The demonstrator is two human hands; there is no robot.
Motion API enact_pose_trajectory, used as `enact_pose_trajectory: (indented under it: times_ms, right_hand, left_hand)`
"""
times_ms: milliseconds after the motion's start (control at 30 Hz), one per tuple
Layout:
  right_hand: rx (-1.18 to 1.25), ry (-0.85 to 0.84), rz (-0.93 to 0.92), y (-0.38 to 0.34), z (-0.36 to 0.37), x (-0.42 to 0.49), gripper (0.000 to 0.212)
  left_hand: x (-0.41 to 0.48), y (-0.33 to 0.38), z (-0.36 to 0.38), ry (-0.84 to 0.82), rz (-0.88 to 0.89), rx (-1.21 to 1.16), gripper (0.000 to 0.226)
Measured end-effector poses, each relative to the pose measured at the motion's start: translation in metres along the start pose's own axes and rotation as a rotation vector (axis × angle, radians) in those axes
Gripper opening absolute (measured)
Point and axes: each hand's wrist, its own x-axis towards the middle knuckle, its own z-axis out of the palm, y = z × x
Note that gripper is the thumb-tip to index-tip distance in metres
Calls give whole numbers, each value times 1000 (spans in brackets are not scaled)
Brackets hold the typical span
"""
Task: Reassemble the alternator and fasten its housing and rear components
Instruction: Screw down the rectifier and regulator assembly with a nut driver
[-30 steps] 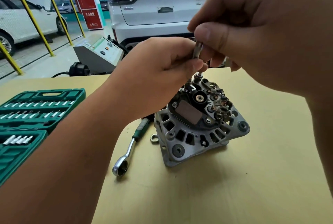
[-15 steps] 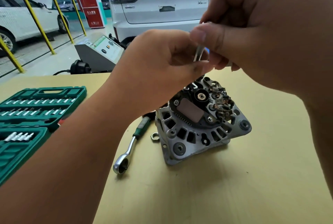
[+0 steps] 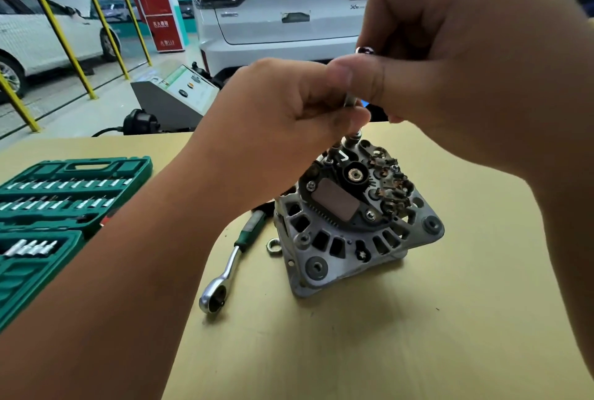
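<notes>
- My left hand [image 3: 289, 103], at frame centre, has its fingers curled and pinches a thin metal shaft [image 3: 350, 101] low down.
- My right hand [image 3: 466, 61], upper right, pinches the same shaft higher up between thumb and fingers (its top end peeks out above my thumb).
- The shaft's lower end meets a stud at the top edge of the alternator [image 3: 353, 226], which rests on the desk [image 3: 418, 335] just right of centre, rear face tilted towards me.
- A ratchet [image 3: 231, 266] lies left of it, with a loose nut [image 3: 274, 245] beside the housing.
- An open green socket case [image 3: 64, 193] sits at the left edge.
</notes>
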Motion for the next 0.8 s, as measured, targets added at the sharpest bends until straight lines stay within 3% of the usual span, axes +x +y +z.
enact_pose_trajectory:
  times_ms: [100,200,300,367,600,733,800]
  right_hand:
    - [113,-47,1,2,-2,2,23]
    - [42,-32,0,1,1,1,21]
    - [18,3,9,3,3,1,30]
    - [19,17,10,4,4,1,35]
    - [121,-22,18,3,3,4,10]
    - [15,20,4,5,6,1,35]
    - [20,20,-2,3,0,-1,35]
  left_hand:
    - [1,-1,-2,-62,8,6,14]
    - [0,1,-2,-105,33,-54,16]
    - [-2,1,1,-22,40,-46,7]
    - [-1,0,2,21,6,-6,20]
    - [0,4,-3,-99,43,56,13]
    - [-2,1,2,10,-15,22,24]
    - [-2,1,4,6,-19,50,26]
